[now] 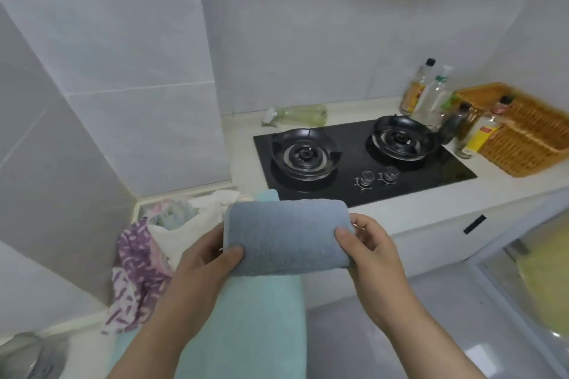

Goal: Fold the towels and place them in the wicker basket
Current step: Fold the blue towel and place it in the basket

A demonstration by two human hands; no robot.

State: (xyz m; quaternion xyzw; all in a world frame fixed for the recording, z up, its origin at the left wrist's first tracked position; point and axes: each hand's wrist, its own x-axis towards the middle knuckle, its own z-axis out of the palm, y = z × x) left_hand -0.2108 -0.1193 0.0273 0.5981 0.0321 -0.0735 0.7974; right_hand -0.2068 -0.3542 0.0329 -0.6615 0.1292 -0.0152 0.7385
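A folded blue-grey towel (286, 237) is held flat between both hands, above the front edge of the surface (508, 184). The left hand (203, 258) has its grip closed on the towel's lower left corner, thumb on top and fingers beneath. The right hand (369, 249) pinches the right edge in the same way. Under the towel lies a teal towel (255, 317), spread towards the person. A heap of unfolded cloths (144, 255) sits to the left. The wicker basket (529, 144) stands well apart at the far right, beyond the hob (354, 163), with bottles (431, 95) just beside it.
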